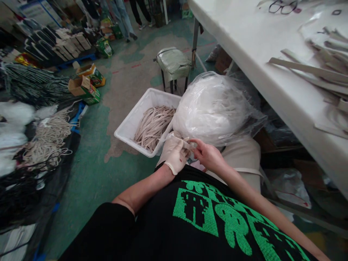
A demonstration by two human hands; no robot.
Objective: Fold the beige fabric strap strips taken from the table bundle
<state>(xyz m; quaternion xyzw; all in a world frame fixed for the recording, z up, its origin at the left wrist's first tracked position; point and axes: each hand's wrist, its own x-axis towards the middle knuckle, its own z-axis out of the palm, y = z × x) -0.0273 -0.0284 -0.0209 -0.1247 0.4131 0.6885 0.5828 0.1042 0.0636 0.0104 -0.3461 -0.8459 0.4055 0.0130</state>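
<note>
One pale strip (187, 145), near, just right of the white bin (140, 108): gripped in my gloved left hand (177, 156), my curled right hand (208, 155) at its end, pinch unclear; best handled flat, lightly tensioned.

A black short-sleeved T-shirt (152, 224) with a bright green textured graphic (234, 232) tops beige trousers (241, 156), and the left hand (178, 154) wears an off-white glove (174, 163) with a small reddish spot (181, 160).

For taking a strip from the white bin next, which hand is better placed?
Probably the left hand: it is nearer the bin. The right hand is farther, near the plastic bag.
</note>
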